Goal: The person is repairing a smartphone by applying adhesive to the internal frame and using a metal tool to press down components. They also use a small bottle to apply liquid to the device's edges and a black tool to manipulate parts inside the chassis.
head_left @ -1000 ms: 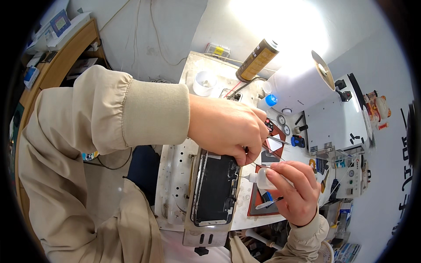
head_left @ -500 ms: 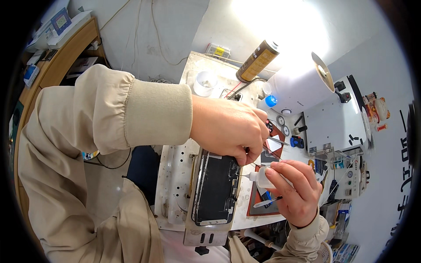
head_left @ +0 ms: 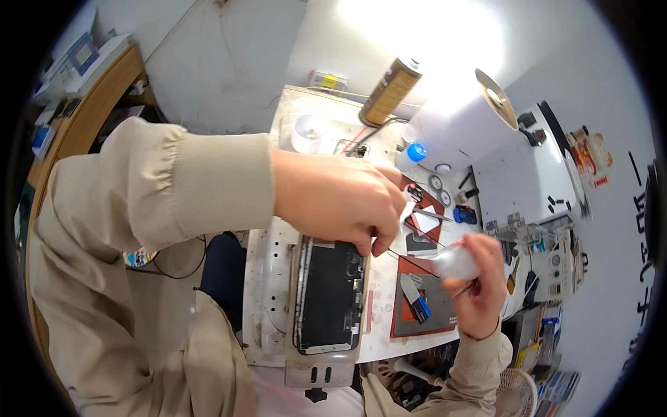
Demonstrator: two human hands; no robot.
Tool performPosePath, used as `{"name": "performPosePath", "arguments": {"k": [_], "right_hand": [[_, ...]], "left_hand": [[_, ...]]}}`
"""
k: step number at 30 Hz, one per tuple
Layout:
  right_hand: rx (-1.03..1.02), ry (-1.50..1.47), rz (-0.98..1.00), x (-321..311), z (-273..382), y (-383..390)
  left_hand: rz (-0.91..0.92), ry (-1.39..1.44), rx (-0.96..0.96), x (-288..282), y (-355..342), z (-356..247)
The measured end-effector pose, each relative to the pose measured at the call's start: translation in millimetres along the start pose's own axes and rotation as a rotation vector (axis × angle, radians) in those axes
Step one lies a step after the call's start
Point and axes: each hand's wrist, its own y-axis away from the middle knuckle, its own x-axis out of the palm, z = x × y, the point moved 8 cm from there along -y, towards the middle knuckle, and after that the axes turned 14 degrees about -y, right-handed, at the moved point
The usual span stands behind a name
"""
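Note:
A phone screen assembly with a dark back lies on a metal holder plate in front of me. At its upper right corner is my left hand, fingers bent and closed; what they pinch is hidden. A bit of white material shows beside those fingers. My right hand, right of the screen, grips a small translucent white squeeze bottle, smeared by motion and apart from the screen. A thin dark tool also shows at this hand.
A mat beyond the screen bears a blue-handled blade tool. Tweezers, a blue-capped bottle, a white cup and a tall spray can stand or lie farther back. A large white cylinder stands behind.
My right hand has drawn the squeeze bottle away from the screen's edge, to the right. My left hand stays at the upper corner. The whole view has shifted slightly.

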Motion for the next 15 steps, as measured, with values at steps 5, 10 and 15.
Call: {"name": "performPosePath", "arguments": {"k": [5, 10, 15], "right_hand": [[0.302, -0.481, -0.556, -64, -133, 65], [0.42, -0.192, -0.622, -81, -251, 105], [0.508, 0.024, -0.579, -66, -292, 116]], "left_hand": [[0.069, 0.003, -0.028, 0, -2, -1], [0.123, 0.065, -0.046, 2, -6, -1], [0.179, 0.066, -0.092, -2, -9, -4]]}}
